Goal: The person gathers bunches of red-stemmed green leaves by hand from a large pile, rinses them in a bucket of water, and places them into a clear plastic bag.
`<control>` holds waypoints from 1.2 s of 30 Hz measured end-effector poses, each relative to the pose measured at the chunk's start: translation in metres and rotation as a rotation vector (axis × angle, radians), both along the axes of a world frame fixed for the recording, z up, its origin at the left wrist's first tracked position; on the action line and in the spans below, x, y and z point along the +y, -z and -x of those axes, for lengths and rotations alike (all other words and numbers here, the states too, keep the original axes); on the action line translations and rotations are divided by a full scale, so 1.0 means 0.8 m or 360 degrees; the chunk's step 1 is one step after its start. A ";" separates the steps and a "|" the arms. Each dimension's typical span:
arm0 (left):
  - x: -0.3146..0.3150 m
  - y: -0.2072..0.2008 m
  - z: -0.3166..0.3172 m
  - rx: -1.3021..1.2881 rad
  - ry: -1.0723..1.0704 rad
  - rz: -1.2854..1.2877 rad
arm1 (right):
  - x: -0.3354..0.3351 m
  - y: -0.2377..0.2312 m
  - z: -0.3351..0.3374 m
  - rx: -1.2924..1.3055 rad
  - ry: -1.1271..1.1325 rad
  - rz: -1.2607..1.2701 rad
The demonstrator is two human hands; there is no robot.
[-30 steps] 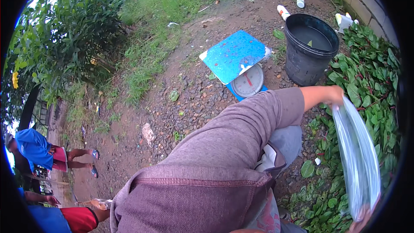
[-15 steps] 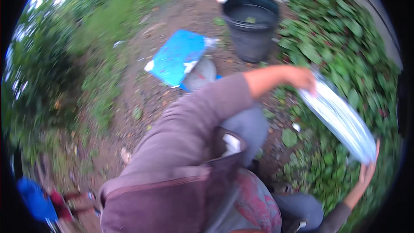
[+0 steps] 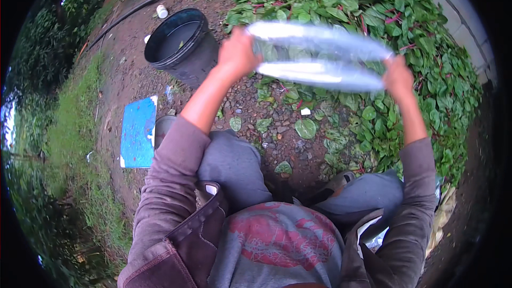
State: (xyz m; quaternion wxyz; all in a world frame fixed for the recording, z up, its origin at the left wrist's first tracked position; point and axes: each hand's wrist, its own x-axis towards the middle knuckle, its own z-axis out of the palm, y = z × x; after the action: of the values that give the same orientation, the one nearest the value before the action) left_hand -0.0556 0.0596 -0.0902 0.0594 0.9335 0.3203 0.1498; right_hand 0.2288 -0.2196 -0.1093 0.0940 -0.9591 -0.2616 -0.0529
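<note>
Left hand [image 3: 238, 54], right hand [image 3: 399, 79] outstretched, fingers [image 3: 254, 57] pinching opposite ends of clear plastic [image 3: 320, 33]

I can't make out the fingers on the left hand [image 3: 238, 53] or the right hand [image 3: 401, 77]; both are smeared, as is the clear plastic [image 3: 314, 70] between them. The left sleeve [image 3: 178, 152] covers most of the round grey scale [image 3: 164, 127]. Behind the black bucket [image 3: 194, 63], a white scrap [image 3: 147, 38] shows too little to name. The leaf heap [image 3: 333, 0] runs off past the top edge.
</note>
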 end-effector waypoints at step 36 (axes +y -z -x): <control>0.031 0.238 0.160 -0.1516 0.0340 0.3158 | 0.036 0.227 0.097 0.0681 -0.0577 0.0441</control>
State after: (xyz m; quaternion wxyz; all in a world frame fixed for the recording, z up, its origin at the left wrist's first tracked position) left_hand -0.1837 0.0846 -0.2806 0.9116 0.3410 0.1603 0.1646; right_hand 0.1514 -0.1907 -0.2911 0.0232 -0.8899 -0.4073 0.2039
